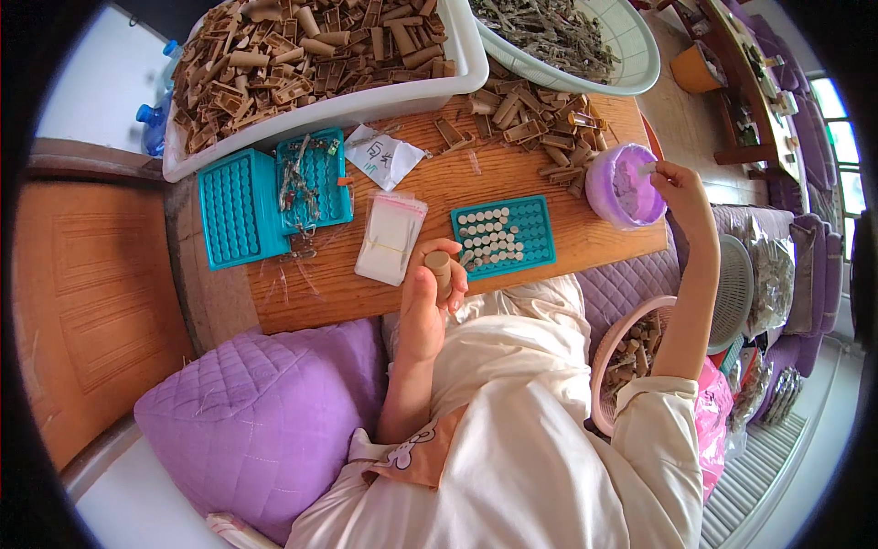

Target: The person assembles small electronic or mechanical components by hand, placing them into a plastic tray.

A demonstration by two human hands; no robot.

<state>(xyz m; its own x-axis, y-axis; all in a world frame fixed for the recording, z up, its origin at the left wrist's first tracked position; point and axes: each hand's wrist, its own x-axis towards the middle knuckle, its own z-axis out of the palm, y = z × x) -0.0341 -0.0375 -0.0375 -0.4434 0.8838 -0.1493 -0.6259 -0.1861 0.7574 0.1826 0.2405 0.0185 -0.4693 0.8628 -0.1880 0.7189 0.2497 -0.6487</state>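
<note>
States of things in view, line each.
Left hand: closed around brown cylinder
Right hand: at purple tub, grip unclear
Purple tub: open
Teal tray: partly filled with white discs
Plastic bags: stacked, banded
White bin: heaped with brown pieces
Pink basket: holding brown pieces
Mint basket: heaped

A wood table fills the middle toward twelve. White wall at ten, brown panelled door at nine, purple quilted cushion at eight. Pale floor from one to two; wooden stand at two; bright window nearer three; white slatted radiator at four.
</note>
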